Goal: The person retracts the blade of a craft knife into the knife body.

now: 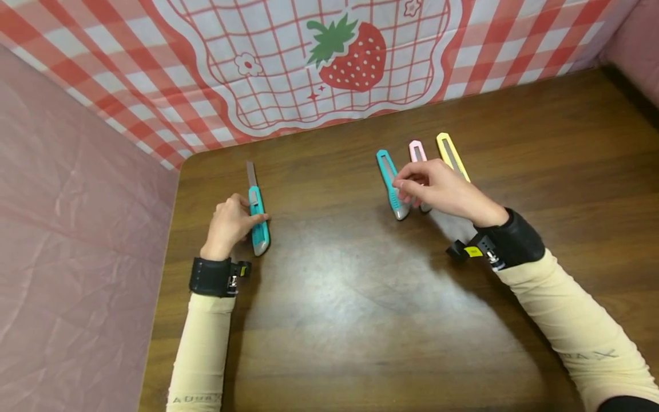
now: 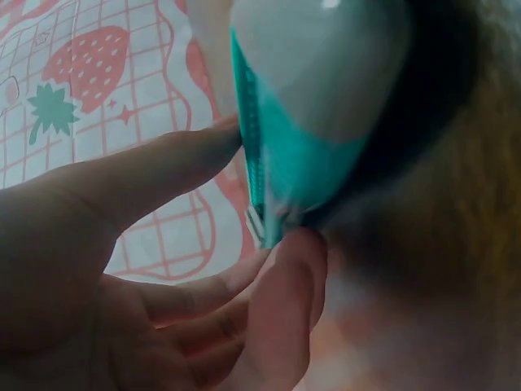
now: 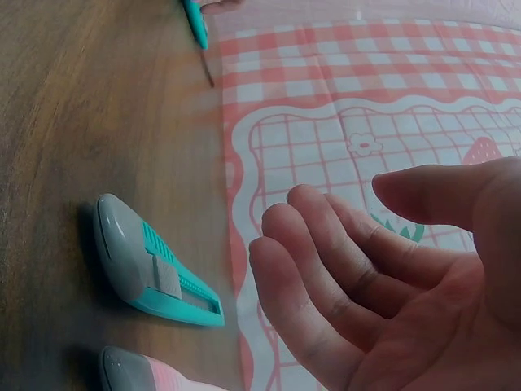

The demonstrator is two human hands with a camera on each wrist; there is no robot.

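Red-checked cloth (image 1: 481, 54) behind, our left hand (image 1: 228, 222) pinches a teal knife (image 1: 259, 208); our relaxed, empty right hand (image 1: 441, 187) partly hides a pink knife (image 1: 417, 150)

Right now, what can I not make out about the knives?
Head view: middle of the pink knife and lower end of the yellow knife, behind the right hand.
Left wrist view: blade of the held knife, hidden by its handle or left hand.
Right wrist view: pink knife's tip, cut off by bottom edge.

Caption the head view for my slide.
Left hand grips teal cutter, blade out; empty right hand hovers near second teal cutter, pink cutter, yellow cutter.
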